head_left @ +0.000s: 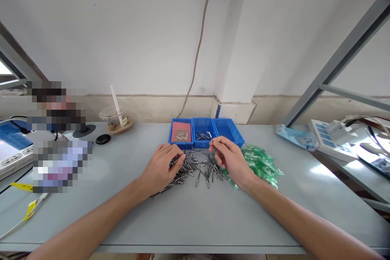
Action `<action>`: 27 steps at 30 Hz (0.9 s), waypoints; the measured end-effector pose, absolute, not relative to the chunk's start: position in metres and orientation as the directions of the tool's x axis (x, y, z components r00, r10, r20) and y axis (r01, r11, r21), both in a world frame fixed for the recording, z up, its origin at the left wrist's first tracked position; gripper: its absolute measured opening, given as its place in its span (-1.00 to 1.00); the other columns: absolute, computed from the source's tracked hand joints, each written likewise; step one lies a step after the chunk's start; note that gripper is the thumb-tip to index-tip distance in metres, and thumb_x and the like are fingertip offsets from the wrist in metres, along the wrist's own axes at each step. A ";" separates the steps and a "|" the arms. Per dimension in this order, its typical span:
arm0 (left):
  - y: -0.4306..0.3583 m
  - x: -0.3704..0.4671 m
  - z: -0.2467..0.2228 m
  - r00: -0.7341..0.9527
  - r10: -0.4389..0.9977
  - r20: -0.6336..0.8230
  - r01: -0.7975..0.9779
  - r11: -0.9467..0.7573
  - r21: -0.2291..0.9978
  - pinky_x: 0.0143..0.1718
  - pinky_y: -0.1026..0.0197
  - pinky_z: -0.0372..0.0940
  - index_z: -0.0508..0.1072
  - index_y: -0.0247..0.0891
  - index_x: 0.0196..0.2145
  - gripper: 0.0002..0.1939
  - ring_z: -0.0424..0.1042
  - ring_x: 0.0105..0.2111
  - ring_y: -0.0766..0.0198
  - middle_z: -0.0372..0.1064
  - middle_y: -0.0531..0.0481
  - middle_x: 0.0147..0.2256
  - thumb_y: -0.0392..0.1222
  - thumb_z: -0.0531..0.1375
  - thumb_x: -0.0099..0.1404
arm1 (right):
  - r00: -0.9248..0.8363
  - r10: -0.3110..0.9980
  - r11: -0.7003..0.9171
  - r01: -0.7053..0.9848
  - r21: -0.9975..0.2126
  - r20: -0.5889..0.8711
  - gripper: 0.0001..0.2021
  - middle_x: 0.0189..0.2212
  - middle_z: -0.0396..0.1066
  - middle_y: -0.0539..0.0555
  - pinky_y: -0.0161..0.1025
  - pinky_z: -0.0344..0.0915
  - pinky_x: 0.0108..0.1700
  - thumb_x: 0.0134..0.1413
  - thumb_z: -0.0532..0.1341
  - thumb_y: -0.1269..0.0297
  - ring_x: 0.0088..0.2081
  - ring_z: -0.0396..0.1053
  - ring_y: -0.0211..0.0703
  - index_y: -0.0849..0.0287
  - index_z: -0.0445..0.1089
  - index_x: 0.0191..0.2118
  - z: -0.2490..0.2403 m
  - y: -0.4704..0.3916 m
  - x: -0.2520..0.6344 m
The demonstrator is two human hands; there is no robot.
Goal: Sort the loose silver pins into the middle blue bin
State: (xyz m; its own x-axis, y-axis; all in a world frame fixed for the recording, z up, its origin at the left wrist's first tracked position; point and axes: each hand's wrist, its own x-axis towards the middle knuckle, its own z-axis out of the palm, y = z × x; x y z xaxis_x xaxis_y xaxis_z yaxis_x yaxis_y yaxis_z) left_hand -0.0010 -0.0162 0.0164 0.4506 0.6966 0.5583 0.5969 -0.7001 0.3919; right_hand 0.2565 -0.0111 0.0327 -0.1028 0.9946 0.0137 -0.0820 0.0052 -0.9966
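Small metal rods lie in a loose pile on the grey table. Over the left part of the pile is my left hand, its fingers curled and pressed together; whatever they may hold is hidden. My right hand pinches a thin metal rod in front of the middle blue bin, which has several rods in it. The left blue bin contains a red sheet and a small clear bag. The right blue bin adjoins the middle one.
Green plastic bags lie beside my right hand. At the left are a cup with a white straw, a black round lid and a power strip. A blue packet and another power strip are at the right.
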 end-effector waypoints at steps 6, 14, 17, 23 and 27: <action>-0.015 -0.001 0.016 0.480 0.668 0.569 0.592 -0.725 0.351 -0.14 0.09 0.20 0.24 -0.21 -0.38 -0.68 0.32 -0.31 0.21 0.36 0.03 -0.37 -0.18 0.04 0.60 | -0.049 0.968 0.250 0.245 -0.937 0.246 -0.77 -0.38 0.38 -0.02 -0.24 0.20 -0.40 0.27 0.34 0.03 -0.44 0.25 -0.21 0.07 0.41 -0.23 0.028 -0.013 0.255; -0.015 -0.001 0.014 0.490 0.666 0.563 0.618 -0.720 0.315 -0.14 0.08 0.20 0.27 -0.20 -0.40 -0.65 0.30 -0.32 0.20 0.36 0.02 -0.38 -0.16 0.03 0.61 | -0.078 0.912 0.401 0.368 -0.839 0.402 -0.80 -0.22 0.41 0.06 -0.18 0.28 -0.28 0.28 0.34 0.05 -0.32 0.30 -0.12 0.06 0.48 -0.23 0.024 -0.011 0.257; -0.014 -0.001 0.014 0.485 0.671 0.561 0.622 -0.716 0.318 -0.13 0.08 0.20 0.27 -0.20 -0.40 -0.66 0.31 -0.32 0.20 0.36 0.02 -0.38 -0.17 0.04 0.61 | -0.090 0.942 0.335 0.290 -0.896 0.323 -0.75 -0.24 0.45 0.05 -0.19 0.26 -0.36 0.33 0.28 -0.02 -0.40 0.29 -0.15 0.05 0.49 -0.18 0.023 -0.009 0.257; -0.014 -0.002 0.015 0.489 0.671 0.557 0.627 -0.715 0.310 -0.12 0.09 0.19 0.27 -0.20 -0.38 -0.67 0.30 -0.31 0.21 0.36 0.02 -0.37 -0.17 0.03 0.61 | -0.118 0.974 0.206 0.082 -0.975 0.196 -0.70 -0.14 0.47 0.07 -0.24 0.25 -0.46 0.30 0.29 -0.08 -0.47 0.22 -0.26 0.06 0.48 -0.15 0.025 -0.010 0.254; -0.014 -0.002 0.015 0.493 0.673 0.552 0.631 -0.713 0.305 -0.12 0.09 0.18 0.27 -0.20 -0.38 -0.67 0.30 -0.31 0.21 0.35 0.03 -0.38 -0.17 0.04 0.61 | -0.109 0.980 0.174 0.044 -0.984 0.168 -0.69 -0.20 0.46 0.06 -0.25 0.24 -0.45 0.26 0.33 -0.07 -0.46 0.21 -0.26 0.08 0.49 -0.15 0.027 -0.011 0.253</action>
State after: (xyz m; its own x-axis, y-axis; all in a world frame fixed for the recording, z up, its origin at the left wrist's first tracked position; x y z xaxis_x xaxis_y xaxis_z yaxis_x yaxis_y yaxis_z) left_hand -0.0018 -0.0145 0.0146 0.4933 0.6726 0.5515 0.6315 -0.7130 0.3048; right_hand 0.2525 -0.0113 0.0275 -0.1088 0.9797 0.1683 0.0442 0.1739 -0.9838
